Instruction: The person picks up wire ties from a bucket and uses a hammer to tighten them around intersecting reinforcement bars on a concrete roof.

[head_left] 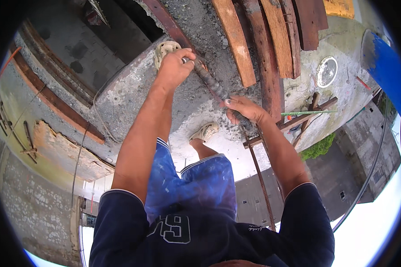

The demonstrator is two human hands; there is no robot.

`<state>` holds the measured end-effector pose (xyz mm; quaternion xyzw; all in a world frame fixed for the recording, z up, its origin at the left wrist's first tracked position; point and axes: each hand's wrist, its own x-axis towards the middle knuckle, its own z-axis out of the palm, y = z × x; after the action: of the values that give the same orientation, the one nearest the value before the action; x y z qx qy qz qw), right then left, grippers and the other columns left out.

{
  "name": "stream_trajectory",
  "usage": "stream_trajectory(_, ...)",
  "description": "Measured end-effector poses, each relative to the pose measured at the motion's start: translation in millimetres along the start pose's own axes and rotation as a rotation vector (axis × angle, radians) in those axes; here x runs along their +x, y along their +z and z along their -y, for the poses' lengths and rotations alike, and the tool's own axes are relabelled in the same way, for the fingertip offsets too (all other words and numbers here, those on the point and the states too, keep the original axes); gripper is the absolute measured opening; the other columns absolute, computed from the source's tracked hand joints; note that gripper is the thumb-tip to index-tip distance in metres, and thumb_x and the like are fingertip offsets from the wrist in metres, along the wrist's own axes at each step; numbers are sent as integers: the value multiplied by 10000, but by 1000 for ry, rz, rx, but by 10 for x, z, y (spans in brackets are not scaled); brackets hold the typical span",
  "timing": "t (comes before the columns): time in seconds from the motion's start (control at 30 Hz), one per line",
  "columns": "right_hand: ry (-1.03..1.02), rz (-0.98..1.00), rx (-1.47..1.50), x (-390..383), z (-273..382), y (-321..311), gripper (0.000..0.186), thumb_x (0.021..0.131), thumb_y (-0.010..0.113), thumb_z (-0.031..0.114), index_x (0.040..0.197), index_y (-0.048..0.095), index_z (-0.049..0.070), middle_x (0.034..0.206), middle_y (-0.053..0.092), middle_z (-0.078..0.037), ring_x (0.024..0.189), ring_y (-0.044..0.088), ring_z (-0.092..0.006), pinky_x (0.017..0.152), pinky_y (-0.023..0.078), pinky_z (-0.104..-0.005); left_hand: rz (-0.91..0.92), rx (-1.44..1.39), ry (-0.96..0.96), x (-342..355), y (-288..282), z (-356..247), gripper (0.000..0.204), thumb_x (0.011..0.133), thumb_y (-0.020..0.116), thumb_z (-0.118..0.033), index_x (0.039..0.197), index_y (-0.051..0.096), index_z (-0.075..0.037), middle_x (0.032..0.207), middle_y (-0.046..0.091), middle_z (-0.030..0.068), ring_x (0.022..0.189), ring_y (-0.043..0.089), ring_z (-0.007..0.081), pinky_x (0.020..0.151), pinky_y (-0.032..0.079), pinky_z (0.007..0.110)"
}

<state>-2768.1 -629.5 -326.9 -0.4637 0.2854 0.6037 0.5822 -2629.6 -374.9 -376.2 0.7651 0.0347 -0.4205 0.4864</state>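
Note:
A long, dirt-crusted grey bar [213, 83] slants from upper left to lower right in front of me. Its exact kind is not plain. My left hand [174, 67] is closed round its upper end, above one of my beige clogs [165, 48]. Lower down, my right hand [247, 109] grips the bar with the thumb laid along it. Beneath the bar lies rough grey concrete [218, 58] with loose rubble. A reddish-brown board [171, 22] runs up to the bar's upper end, near my left hand.
Several wooden planks [236, 42] lie at the upper right. A dark opening [93, 49] drops away at the upper left, beside a concrete edge. Rusty rebar [260, 182] and a green rod [309, 112] lie near my right arm. A blue sheet [387, 66] hangs far right.

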Motion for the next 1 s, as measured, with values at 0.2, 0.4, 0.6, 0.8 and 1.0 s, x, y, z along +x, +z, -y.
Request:
stream_trajectory(0.2,-142,-64,290,-23,-469,708,384,917,659,308,1056,608,-47,672,604,-71,490,556,-151,496,491,-299,-244,-529,-42,-589,238,-305,548,886,656,-189,1365,465,-4,1386,527,223,1293,504,283,1033,415,364)
stream_trajectory(0.4,-226,-587,-208,139,-413,333,316,860,693,248,952,629,-47,672,638,-102,588,610,-129,566,485,-278,-692,-1026,-304,-1043,-28,347,454,934,616,-236,1310,471,-30,1194,597,113,1066,556,225,908,449,388)
stream_trajectory(0.6,-469,-729,-205,-616,476,683,298,913,661,261,889,602,-30,658,612,-76,594,573,-114,548,464,-287,-683,-954,-243,-1083,82,430,413,945,598,-237,1285,479,-35,1167,623,105,1014,584,206,862,469,370)
stream_trajectory(0.8,-1347,-902,-150,-204,336,836,309,981,593,332,903,578,33,667,534,-42,560,492,-107,535,426,-275,-744,-963,-192,-1006,-74,387,411,955,578,-221,1299,457,-31,1138,645,114,1008,599,197,862,473,364)
stream_trajectory(1.0,-348,-998,-730,1060,-651,169,499,911,639,414,971,610,-81,839,654,-307,804,637,-495,727,520,-499,-738,-791,-80,-735,-36,141,357,975,555,-235,1257,486,-26,1130,653,134,1047,601,205,875,467,351)
